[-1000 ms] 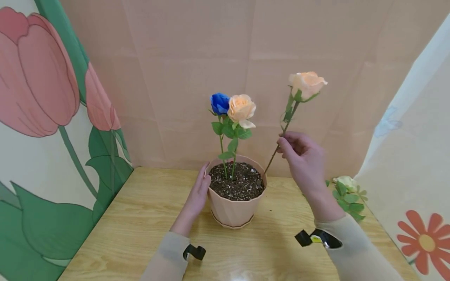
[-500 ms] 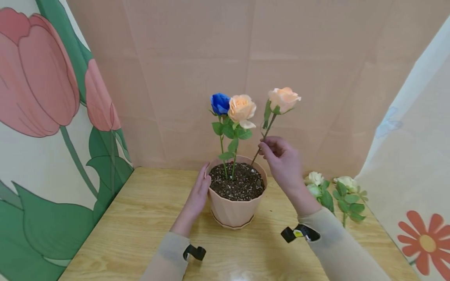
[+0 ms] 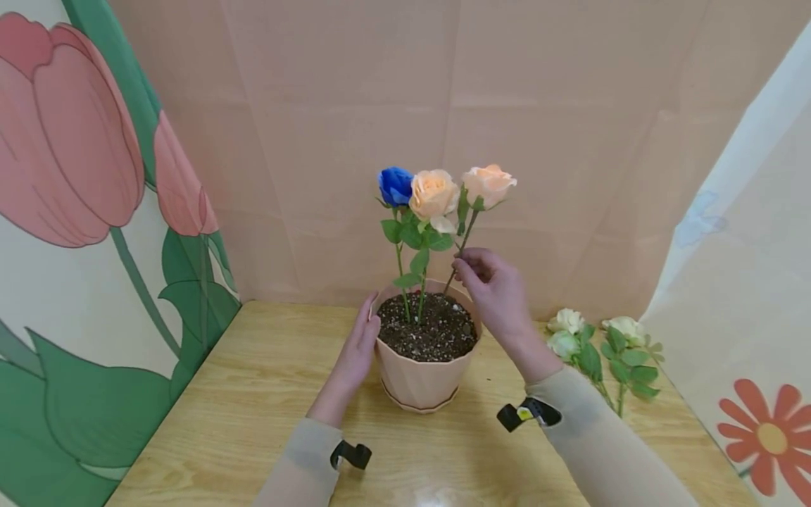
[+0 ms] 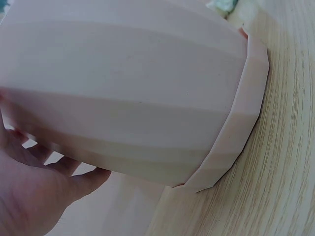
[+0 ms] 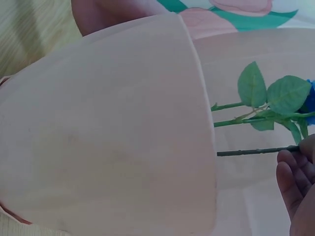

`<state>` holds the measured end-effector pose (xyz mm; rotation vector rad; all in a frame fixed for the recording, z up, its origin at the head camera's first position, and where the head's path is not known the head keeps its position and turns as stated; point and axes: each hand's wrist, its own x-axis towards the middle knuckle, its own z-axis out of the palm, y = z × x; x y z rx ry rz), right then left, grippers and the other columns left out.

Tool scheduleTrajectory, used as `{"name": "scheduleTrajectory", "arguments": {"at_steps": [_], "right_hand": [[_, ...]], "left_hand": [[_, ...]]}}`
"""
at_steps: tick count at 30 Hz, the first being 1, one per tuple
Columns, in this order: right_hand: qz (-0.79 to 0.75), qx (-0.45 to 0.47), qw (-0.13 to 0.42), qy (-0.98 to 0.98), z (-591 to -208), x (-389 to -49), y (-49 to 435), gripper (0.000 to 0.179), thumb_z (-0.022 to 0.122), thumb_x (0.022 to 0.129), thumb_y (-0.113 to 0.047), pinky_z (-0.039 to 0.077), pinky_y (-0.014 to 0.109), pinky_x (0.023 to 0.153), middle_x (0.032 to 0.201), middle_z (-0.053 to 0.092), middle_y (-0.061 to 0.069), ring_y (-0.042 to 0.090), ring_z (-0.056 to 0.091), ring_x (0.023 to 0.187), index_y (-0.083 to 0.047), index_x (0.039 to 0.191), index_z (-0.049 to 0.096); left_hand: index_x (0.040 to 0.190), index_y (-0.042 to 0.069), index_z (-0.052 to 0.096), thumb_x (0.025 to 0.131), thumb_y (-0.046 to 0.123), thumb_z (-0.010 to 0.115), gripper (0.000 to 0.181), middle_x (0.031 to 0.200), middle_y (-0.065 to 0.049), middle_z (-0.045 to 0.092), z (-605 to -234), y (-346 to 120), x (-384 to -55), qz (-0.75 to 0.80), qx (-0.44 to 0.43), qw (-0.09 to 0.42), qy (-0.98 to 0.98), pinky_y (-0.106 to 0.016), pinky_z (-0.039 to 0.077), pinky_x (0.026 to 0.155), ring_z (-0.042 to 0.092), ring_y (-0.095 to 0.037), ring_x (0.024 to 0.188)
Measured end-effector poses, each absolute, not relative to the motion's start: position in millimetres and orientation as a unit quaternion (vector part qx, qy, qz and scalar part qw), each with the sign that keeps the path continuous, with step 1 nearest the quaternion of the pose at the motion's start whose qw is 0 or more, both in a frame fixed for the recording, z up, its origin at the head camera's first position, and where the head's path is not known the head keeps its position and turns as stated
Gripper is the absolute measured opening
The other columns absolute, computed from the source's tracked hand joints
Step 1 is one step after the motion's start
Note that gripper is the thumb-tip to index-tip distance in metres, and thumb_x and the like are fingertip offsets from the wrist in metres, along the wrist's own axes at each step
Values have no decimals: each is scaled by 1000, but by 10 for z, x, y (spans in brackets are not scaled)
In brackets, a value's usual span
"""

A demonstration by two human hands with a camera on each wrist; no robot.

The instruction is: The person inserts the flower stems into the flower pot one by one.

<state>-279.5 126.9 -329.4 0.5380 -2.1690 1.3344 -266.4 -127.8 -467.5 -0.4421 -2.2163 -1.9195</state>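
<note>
A pale pink flowerpot (image 3: 423, 380) filled with dark soil (image 3: 443, 336) stands on its saucer. In it a blue rose (image 3: 395, 186) and a peach rose (image 3: 434, 193) stand upright. My left hand (image 3: 355, 346) rests against the pot's left side, fingers fairly straight along the wall. Between thumb and fingers, my right hand (image 3: 499, 296) pinches the stem of a second peach rose (image 3: 488, 186), which leans right over the pot's back right part. Its lower stem (image 5: 253, 153) runs behind the rim in the right wrist view, so its tip is hidden there.
Several whitish-green roses (image 3: 564, 343) with leafy stems lie on the wooden table (image 3: 253, 401), right of the right forearm. A pink backdrop (image 3: 336, 141) hangs close behind the pot. Flower-printed panels (image 3: 82, 141) border both sides.
My right hand has carried the second peach rose left and down from outside the pot to over the soil, beside the other roses. The left hand has stayed on the pot.
</note>
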Motion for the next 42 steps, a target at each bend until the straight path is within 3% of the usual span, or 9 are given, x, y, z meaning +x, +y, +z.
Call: {"name": "scheduleTrajectory", "arguments": {"at_steps": [10, 16, 24, 30, 36, 42], "right_hand": [[469, 216, 267, -813, -3297, -2814, 1255, 18, 73, 109, -12, 57, 18, 70, 100, 80, 11, 32, 75, 87, 0, 121, 79], [451, 212, 258, -828, -3344, -2813, 1219, 17, 74, 108, -15, 56, 20, 66, 99, 81, 8, 27, 76, 85, -3, 118, 81], [445, 214, 233, -837, -3431, -2822, 1174, 15, 72, 109, -12, 61, 23, 67, 100, 81, 14, 22, 75, 81, -1, 117, 80], [439, 214, 245, -838, -3520, -2841, 1154, 16, 71, 109, -11, 60, 26, 69, 101, 81, 13, 21, 75, 84, -1, 119, 80], [414, 232, 290, -831, -3625, -2887, 1142, 12, 73, 108, -9, 57, 30, 67, 98, 80, 13, 23, 72, 80, -2, 115, 80], [403, 233, 311, -828, -3698, -2919, 1131, 12, 74, 108, -9, 60, 38, 72, 104, 81, 9, 22, 73, 84, -3, 115, 81]], "left_hand": [[178, 29, 21, 122, 40, 33, 59, 184, -7, 16, -4683, -1285, -2673, -647, -151, 88, -743, -68, 14, 131, 17, -39, 167], [178, 29, 21, 122, 43, 33, 60, 184, -7, 16, -4670, -1287, -2660, -646, -152, 89, -743, -67, 14, 132, 17, -38, 167], [178, 28, 20, 122, 39, 32, 58, 184, -7, 16, -4676, -1286, -2666, -649, -155, 88, -740, -67, 13, 132, 16, -38, 167], [178, 26, 20, 122, 40, 33, 59, 183, -7, 17, -4668, -1281, -2649, -644, -153, 91, -744, -66, 14, 132, 16, -37, 167], [178, 26, 20, 122, 39, 31, 59, 184, -8, 16, -4686, -1279, -2662, -647, -155, 90, -741, -67, 12, 132, 15, -38, 167], [178, 26, 20, 122, 40, 32, 59, 184, -7, 16, -4687, -1268, -2667, -647, -156, 90, -741, -66, 13, 132, 15, -37, 167]]}}
